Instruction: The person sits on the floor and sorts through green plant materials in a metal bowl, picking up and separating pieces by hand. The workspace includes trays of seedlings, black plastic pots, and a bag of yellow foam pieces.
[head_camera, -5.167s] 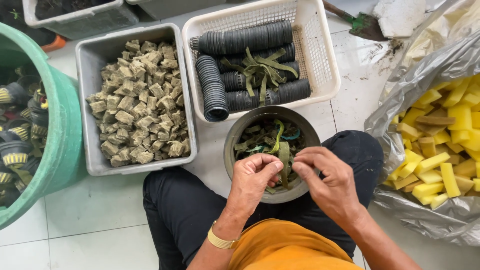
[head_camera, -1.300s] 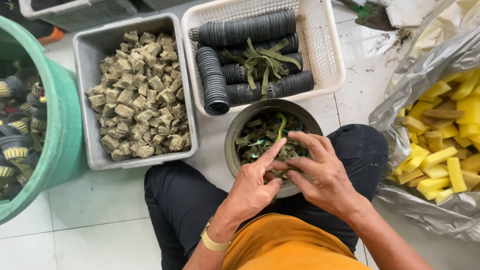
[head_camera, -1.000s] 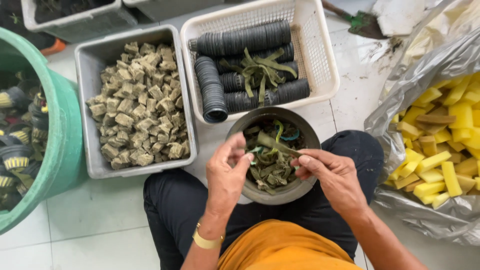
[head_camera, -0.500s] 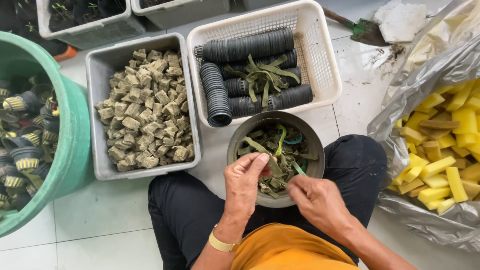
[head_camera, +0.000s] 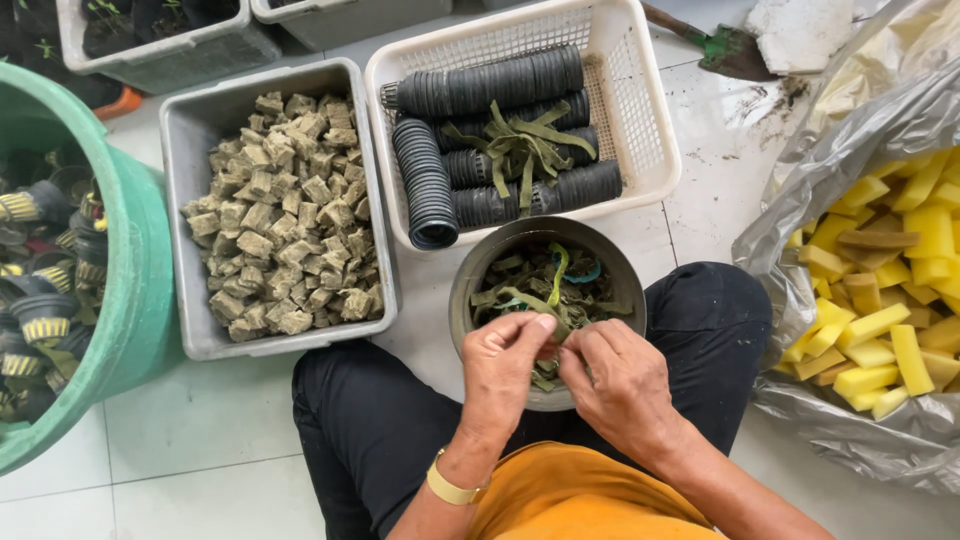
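1. Drawn together since half a second ago: left hand (head_camera: 505, 365) and right hand (head_camera: 620, 380), now side by side over the near rim of the round grey bowl (head_camera: 470, 290), fingertips meeting.
2. Both pinched shut on one limp green leaf strip (head_camera: 540, 305) at the top of the bowl's heap of dark, wilted cuttings; bowl resting between the knees, on black trousers (head_camera: 370, 420).
3. Counted: two hands, one bowl, one gold wrist band (head_camera: 450, 490) on the left wrist.
4. Behind the bowl, one white lattice plastic basket (head_camera: 640, 120) with about five ribbed black stacks of nested pots (head_camera: 425, 195) lying on their sides, loose green strips on top.
5. To the left, one grey tub (head_camera: 185, 200) of rough, brownish fibre cubes (head_camera: 285, 220); beyond it, one green bucket (head_camera: 140, 270) of small black pots.
6. To the right, a crinkled plastic bag (head_camera: 850, 150) of yellow sponge blocks (head_camera: 880, 320), on the tiled floor.
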